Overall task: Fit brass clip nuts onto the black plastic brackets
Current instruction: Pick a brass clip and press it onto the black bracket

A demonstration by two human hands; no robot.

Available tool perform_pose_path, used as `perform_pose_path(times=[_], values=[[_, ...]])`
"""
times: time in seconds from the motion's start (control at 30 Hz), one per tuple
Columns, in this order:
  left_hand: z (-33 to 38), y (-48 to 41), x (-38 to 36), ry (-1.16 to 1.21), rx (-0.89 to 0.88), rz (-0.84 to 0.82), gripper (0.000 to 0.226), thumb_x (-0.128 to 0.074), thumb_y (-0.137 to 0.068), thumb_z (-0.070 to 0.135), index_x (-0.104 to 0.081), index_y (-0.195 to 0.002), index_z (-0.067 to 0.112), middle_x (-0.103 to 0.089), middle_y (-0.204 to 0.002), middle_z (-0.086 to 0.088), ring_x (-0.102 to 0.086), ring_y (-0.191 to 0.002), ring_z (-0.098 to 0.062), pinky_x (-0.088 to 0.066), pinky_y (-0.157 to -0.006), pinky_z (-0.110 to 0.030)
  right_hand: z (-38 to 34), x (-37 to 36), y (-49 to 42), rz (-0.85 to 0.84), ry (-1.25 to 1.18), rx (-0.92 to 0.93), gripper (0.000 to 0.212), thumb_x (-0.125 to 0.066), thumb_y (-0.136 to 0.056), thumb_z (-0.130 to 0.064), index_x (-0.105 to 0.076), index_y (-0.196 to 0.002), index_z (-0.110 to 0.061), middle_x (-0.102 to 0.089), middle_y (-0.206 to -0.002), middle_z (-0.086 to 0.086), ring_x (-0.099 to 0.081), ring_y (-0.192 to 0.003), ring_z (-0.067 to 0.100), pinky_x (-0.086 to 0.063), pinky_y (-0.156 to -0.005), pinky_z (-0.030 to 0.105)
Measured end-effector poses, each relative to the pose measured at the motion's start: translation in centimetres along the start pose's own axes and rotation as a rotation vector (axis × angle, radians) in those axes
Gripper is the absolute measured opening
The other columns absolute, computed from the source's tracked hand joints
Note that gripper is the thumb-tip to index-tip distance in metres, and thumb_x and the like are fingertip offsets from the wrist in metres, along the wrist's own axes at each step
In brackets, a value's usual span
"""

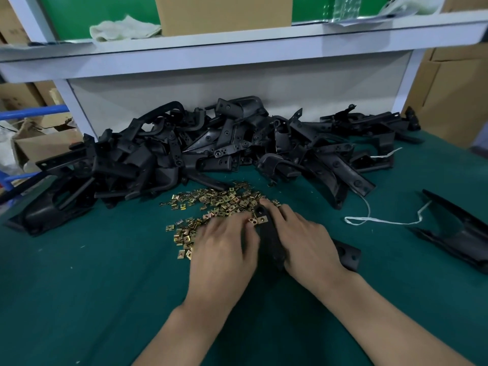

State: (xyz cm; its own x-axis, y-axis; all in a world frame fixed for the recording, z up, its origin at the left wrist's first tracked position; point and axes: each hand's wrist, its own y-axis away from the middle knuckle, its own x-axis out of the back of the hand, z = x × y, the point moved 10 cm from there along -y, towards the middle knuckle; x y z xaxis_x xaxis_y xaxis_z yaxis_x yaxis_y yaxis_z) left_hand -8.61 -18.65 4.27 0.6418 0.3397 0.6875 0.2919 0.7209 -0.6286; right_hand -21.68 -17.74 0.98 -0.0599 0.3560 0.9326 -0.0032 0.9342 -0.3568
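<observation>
A heap (211,149) of black brackets fills the middle left on our green counter (92,273), with loose nuts (211,202) below it. At centre our blurred left hand (227,247) touches a nut (260,220) on the bracket (272,241); whether it pinches, we cannot tell. Our right hand (303,241) grips that bracket.

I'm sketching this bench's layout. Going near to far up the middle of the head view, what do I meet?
Left hand and right hand on a bracket → bracket heap → white shelf → cardboard box.
</observation>
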Motion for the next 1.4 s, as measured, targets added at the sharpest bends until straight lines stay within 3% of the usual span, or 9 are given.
perform_pose_path(times=[0.03, 0.1, 0.17, 0.3, 0.43, 0.77, 1.1, 1.27, 1.4], values=[[-1.1, -0.2, -0.1, -0.110, 0.038, -0.021, 0.037, -0.046, -0.098, 0.041, -0.061, -0.124, 0.019, -0.071, -0.108, 0.001, -0.064, -0.102, -0.022, -0.048, -0.093, -0.043, 0.1, 0.1, 0.1, 0.002, 0.007, -0.010, 0.091, -0.074, -0.079, -0.023, -0.025, -0.155, -0.024, -0.054, -0.119, -0.001, -0.064, -0.099, 0.021, -0.040, -0.063, 0.029], [-4.7, -0.2, -1.1, -0.282, 0.191, -0.195, 0.060, -0.038, -0.099, 0.059, -0.046, -0.143, 0.018, -0.055, -0.141, -0.007, -0.042, -0.137, -0.032, -0.029, -0.114, -0.050, 0.4, 0.3, 0.1, 0.008, 0.013, -0.042, 0.088, -0.073, -0.079, -0.021, -0.028, -0.155, -0.024, -0.054, -0.120, -0.002, -0.063, -0.099, 0.021, -0.040, -0.065, 0.028], [-7.8, 0.5, -2.1, -0.300, 0.306, -0.364, 0.075, -0.031, -0.093, 0.071, -0.031, -0.152, 0.025, -0.035, -0.157, -0.007, -0.024, -0.148, -0.030, -0.019, -0.121, -0.047, 0.5, 0.3, 0.0, 0.017, 0.011, -0.057, 0.085, -0.068, -0.083, -0.021, -0.025, -0.156, -0.024, -0.053, -0.122, -0.003, -0.062, -0.100, 0.020, -0.038, -0.065, 0.027], [-8.2, -0.1, -2.2, -0.291, 0.233, -0.360, 0.055, -0.042, -0.095, 0.064, -0.051, -0.141, 0.033, -0.054, -0.138, 0.008, -0.045, -0.128, -0.020, -0.037, -0.106, -0.036, 0.7, 0.4, 0.1, 0.030, -0.016, -0.068, 0.083, -0.067, -0.088, -0.024, -0.022, -0.158, -0.020, -0.056, -0.122, -0.002, -0.063, -0.095, 0.019, -0.041, -0.065, 0.027], [-7.8, -0.7, -2.2, -0.288, 0.175, -0.322, 0.041, -0.050, -0.097, 0.054, -0.063, -0.127, 0.030, -0.060, -0.117, 0.006, -0.053, -0.110, -0.020, -0.044, -0.093, -0.035, 0.5, 0.3, 0.0, 0.040, -0.023, -0.056, 0.083, -0.064, -0.087, -0.021, -0.020, -0.159, -0.020, -0.056, -0.124, -0.001, -0.062, -0.096, 0.020, -0.039, -0.066, 0.027], [-7.5, -1.9, -0.8, -0.200, 0.169, -0.221, 0.020, -0.052, -0.100, 0.039, -0.060, -0.102, 0.021, -0.065, -0.095, 0.007, -0.064, -0.085, -0.020, -0.052, -0.064, -0.039, 0.9, 1.6, 0.1, 0.088, -0.032, -0.093, 0.094, -0.073, -0.086, -0.031, -0.017, -0.160, -0.015, -0.056, -0.117, 0.001, -0.062, -0.091, 0.019, -0.033, -0.065, 0.024], [-7.0, -1.8, 1.5, -0.123, 0.145, 0.001, 0.014, -0.072, -0.088, 0.013, -0.059, -0.084, 0.012, -0.063, -0.078, 0.001, -0.046, -0.072, -0.021, -0.042, -0.072, -0.039, 0.2, 2.1, 0.1, 0.098, 0.016, -0.059, 0.099, -0.083, -0.075, -0.027, -0.031, -0.156, -0.004, -0.057, -0.103, 0.008, -0.057, -0.077, 0.024, -0.031, -0.060, 0.026], [-6.9, -0.7, 1.2, 0.163, 0.218, -0.022, 0.007, -0.060, -0.089, 0.031, -0.053, -0.088, 0.029, -0.063, -0.090, 0.014, -0.058, -0.086, -0.017, -0.046, -0.073, -0.034, 0.2, 2.3, 0.3, 0.118, -0.005, -0.052, 0.097, -0.084, -0.073, -0.024, -0.034, -0.154, -0.005, -0.057, -0.106, 0.009, -0.058, -0.082, 0.026, -0.047, -0.062, 0.031], [-4.4, -0.1, 0.5, 0.395, 0.186, -0.050, 0.021, -0.064, -0.090, 0.029, -0.049, -0.090, 0.044, -0.062, -0.091, 0.017, -0.061, -0.090, -0.008, -0.049, -0.075, -0.024, 0.2, 2.4, 0.3, 0.108, -0.025, -0.059, 0.089, -0.076, -0.076, -0.018, -0.035, -0.154, -0.007, -0.057, -0.110, 0.008, -0.058, -0.088, 0.027, -0.050, -0.068, 0.035]])
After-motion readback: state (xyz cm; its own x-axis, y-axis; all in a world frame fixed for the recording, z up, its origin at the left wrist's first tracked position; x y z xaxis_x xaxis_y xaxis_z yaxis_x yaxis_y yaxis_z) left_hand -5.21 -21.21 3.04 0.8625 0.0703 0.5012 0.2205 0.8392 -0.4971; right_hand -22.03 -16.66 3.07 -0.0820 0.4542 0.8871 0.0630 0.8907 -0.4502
